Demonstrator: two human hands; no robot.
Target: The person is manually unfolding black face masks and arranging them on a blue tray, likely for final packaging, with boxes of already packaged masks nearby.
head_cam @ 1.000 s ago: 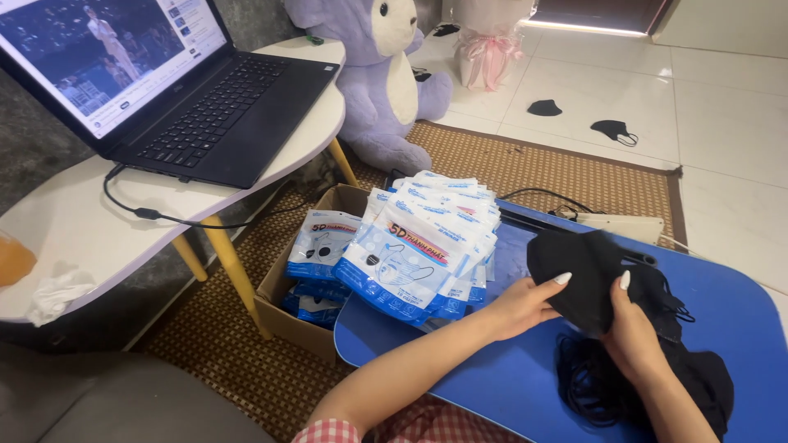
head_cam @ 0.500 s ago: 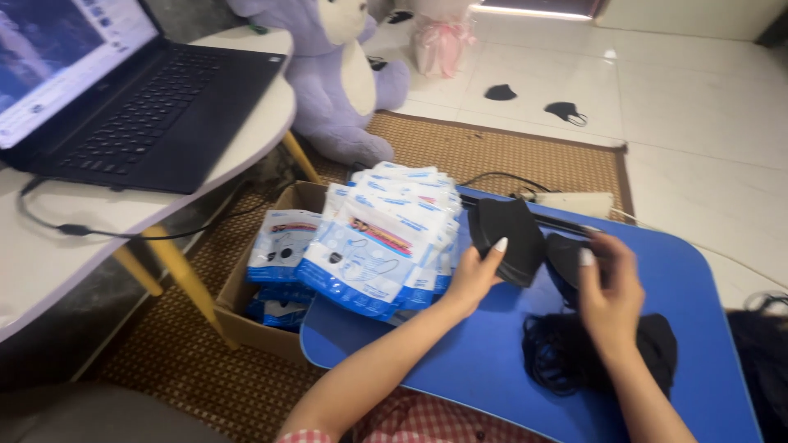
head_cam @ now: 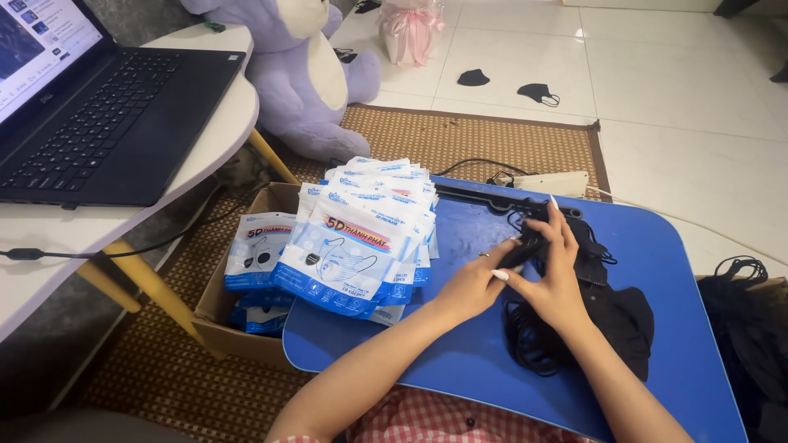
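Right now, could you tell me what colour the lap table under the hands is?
The lap table is blue, seen in the head view.

One head-worn camera looks steeply down and forward from close above the blue bench (head_cam: 657, 271), with the floor mat (head_cam: 460, 139) stretching beyond it.

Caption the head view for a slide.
Both hands, left hand and right hand, pinch a black face mask over a blue lap tray.
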